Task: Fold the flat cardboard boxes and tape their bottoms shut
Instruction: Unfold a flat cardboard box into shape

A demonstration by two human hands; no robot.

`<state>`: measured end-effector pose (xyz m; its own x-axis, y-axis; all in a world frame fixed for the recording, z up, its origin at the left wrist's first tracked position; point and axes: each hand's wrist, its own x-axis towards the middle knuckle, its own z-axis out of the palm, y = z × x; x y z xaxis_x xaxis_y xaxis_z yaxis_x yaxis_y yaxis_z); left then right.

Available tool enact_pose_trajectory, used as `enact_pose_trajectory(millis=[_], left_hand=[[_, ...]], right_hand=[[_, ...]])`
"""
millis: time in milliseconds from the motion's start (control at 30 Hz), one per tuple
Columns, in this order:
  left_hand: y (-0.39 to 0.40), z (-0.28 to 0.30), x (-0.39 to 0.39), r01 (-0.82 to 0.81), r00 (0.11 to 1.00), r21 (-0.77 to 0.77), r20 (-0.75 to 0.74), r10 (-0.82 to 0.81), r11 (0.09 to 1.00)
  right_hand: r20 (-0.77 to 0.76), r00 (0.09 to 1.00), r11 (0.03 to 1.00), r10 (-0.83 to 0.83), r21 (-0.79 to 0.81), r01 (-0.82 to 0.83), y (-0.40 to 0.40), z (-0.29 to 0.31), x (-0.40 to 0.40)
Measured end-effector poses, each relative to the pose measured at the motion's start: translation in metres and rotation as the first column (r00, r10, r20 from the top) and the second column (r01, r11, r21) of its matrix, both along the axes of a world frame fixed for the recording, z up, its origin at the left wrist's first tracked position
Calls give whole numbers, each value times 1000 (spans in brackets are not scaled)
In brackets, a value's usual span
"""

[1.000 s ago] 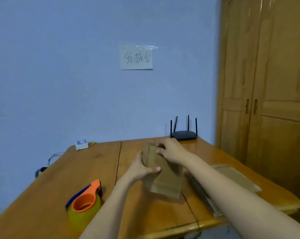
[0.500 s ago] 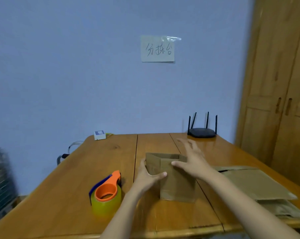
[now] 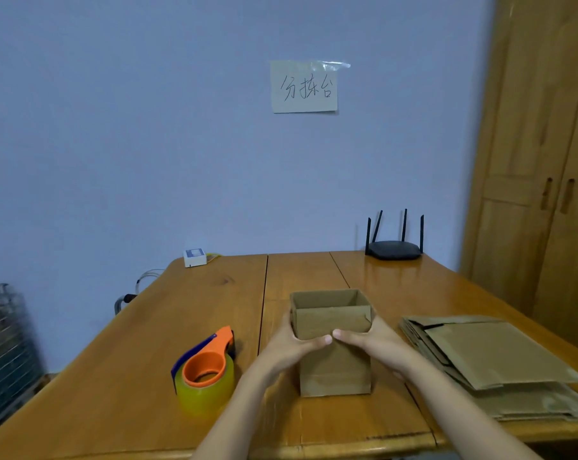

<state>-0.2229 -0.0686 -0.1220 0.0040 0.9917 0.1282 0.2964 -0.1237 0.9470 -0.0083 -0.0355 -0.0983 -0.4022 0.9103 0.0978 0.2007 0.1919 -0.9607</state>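
Box stands upright on the table, squared, top open. Left hand and right hand each clasp a side, thumbs on the front. My worry: easing that grip lets the creases spring flat. Tape dispenser near left.

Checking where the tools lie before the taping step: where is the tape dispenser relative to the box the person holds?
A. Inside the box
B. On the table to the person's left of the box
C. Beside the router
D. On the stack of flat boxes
B: the tape dispenser stands on the table left of the box, apart from it.
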Motion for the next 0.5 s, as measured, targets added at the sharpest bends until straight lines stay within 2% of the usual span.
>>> enact_pose_trajectory(millis=[133,300,500], left_hand=[[4,2,-4,9,999,-6,-37,-10,1000],[-2,-3,-14,36,999,-57,-36,-38,998],[-8,-9,-8,23,1000,-68,-12,-24,997]], right_hand=[[35,999,1000,9,11,-10,5,2,-8],[225,965,990,136,14,-143,9,2,-6],[170,979,994,110,3,-112,3,-14,-5]])
